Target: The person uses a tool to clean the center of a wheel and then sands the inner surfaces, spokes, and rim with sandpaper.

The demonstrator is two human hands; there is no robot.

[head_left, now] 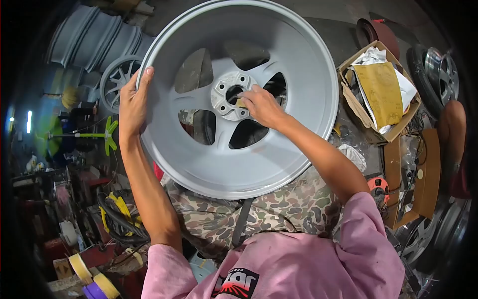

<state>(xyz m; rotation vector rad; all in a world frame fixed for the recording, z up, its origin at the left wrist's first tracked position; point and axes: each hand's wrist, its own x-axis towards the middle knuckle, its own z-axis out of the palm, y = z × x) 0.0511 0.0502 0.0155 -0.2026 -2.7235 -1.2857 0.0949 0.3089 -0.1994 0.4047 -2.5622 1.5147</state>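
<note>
A large grey primed wheel rim [279,149] stands on edge on my lap, its inner side facing me. My left hand [132,102] grips the rim's left edge, fingers curled over the lip. My right hand [261,105] reaches inside the barrel and presses a small yellowish piece of sandpaper [241,103] against the hub [224,97], beside the centre bore and bolt holes. My camouflage trousers show under the rim.
More grey rims [94,40] are stacked at the upper left. A cardboard box [393,132] holding sandpaper sheets sits at the right, with a tyred wheel [435,74] beyond it. Tape rolls [92,281] and a black hose [117,219] lie at the lower left.
</note>
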